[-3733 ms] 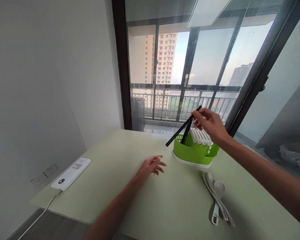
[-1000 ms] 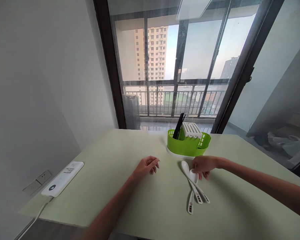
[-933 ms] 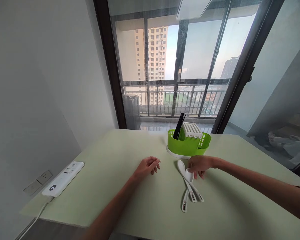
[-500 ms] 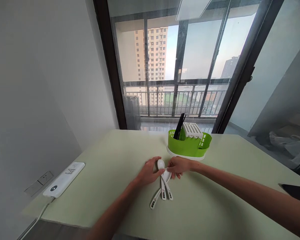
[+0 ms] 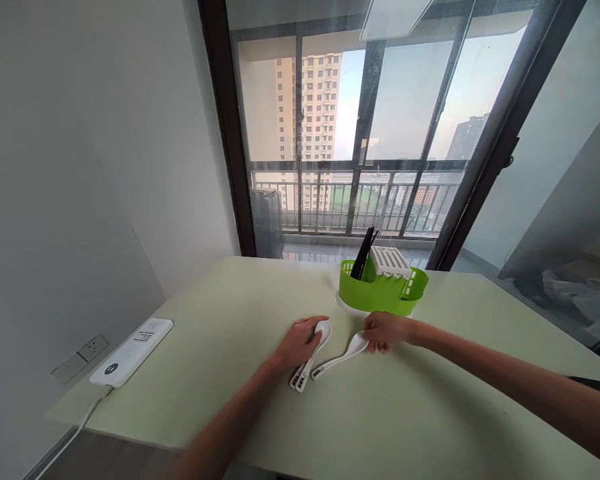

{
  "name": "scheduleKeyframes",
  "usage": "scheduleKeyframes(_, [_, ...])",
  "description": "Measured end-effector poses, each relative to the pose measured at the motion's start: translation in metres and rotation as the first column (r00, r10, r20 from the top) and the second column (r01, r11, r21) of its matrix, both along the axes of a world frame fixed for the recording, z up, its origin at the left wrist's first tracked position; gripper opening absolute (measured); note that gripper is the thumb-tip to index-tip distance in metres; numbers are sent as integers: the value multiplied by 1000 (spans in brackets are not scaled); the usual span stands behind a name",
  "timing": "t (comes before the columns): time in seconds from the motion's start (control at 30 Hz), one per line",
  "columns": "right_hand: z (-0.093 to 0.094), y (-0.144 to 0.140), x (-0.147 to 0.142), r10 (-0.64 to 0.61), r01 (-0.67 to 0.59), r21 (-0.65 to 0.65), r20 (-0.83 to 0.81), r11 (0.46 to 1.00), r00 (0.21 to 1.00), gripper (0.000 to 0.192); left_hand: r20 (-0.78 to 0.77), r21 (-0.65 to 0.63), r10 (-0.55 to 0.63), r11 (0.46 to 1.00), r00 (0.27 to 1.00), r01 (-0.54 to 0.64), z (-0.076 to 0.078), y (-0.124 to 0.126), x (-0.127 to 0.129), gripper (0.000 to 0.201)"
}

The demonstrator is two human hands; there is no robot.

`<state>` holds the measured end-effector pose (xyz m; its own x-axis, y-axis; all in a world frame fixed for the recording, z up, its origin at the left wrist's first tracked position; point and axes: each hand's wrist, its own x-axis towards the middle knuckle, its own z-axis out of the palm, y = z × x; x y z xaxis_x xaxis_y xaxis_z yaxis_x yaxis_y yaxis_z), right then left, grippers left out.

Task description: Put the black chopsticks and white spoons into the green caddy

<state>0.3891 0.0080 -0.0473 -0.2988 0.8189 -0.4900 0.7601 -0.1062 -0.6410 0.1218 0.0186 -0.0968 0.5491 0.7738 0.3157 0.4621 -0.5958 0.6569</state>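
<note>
My left hand is closed around two white soup spoons near the middle of the table, their bowls pointing away from me and their printed handle ends toward me. To the right, my right hand pinches the bowl of another white spoon. That spoon's handle slants down to the left, its tip close to the other handles. Just beyond my right hand stands a green cutlery holder on a white base, with black chopsticks upright in it and a white slotted piece on top.
A white power strip with a cable lies at the table's left edge by the wall. A dark flat object sits at the right, partly behind my forearm. Past the pale table is a large glass window.
My right hand has moved right, drawing one spoon away from the other two. My left hand has gathered those two, whose handles now lean to the left. The view has shifted slightly.
</note>
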Motion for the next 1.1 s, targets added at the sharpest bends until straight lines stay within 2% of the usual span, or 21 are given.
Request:
scheduleKeyframes(0.1, [18,-1,22,-41,37,67,48,997,998,23,18,2,-6,1000,1000,6,-1,0,-1,41])
scheduleKeyframes(0.17, [40,-2,34,-31,14,196,82,981,996,24,29,3,-10,1000,1000,10,-3,0,-1,41])
scheduleKeyframes(0.23, [69,-5,41,15,-58,344,128,937,992,26,34,2,-7,1000,999,7,-5,0,-2,41])
scheduleKeyframes(0.3, [102,-11,43,-18,-96,534,204,840,979,26,36,-1,-3,1000,999,3,-6,1,-2,40])
scheduleKeyframes(0.4, [144,-21,37,-262,-151,777,379,611,888,26,39,-2,-8,1000,999,8,-5,1,-2,41])
scheduleKeyframes(0.47, [163,-25,32,-409,-237,854,443,464,797,28,39,-2,-14,1000,999,14,-4,0,-2,41])
scheduleKeyframes(0.53, [174,-26,28,-495,-323,872,478,369,725,29,35,-8,-15,1000,999,16,-3,0,-2,41])
scheduleKeyframes(0.6, [177,-21,24,-529,-393,856,517,337,673,30,28,-17,-9,1000,1000,10,-2,0,-2,41])
scheduleKeyframes(0.7, [173,-10,20,-503,-485,796,605,362,617,28,23,-27,4,1000,1000,-3,-1,0,-2,41])
scheduleKeyframes(0.8, [161,2,15,-430,-577,722,691,381,581,21,37,-28,5,1000,999,-4,-1,0,-2,40])
scheduleKeyframes(0.9, [144,10,9,-358,-655,659,752,370,554,19,49,-37,5,999,999,-4,-1,0,-2,40])
scheduleKeyframes(1.0, [123,15,5,-315,-730,602,796,323,517,22,52,-54,17,998,999,-14,-2,-1,-1,39])
scheduleKeyframes(1.1, [106,19,4,-310,-794,556,821,245,479,23,49,-60,26,998,998,-23,-2,-1,-1,39])
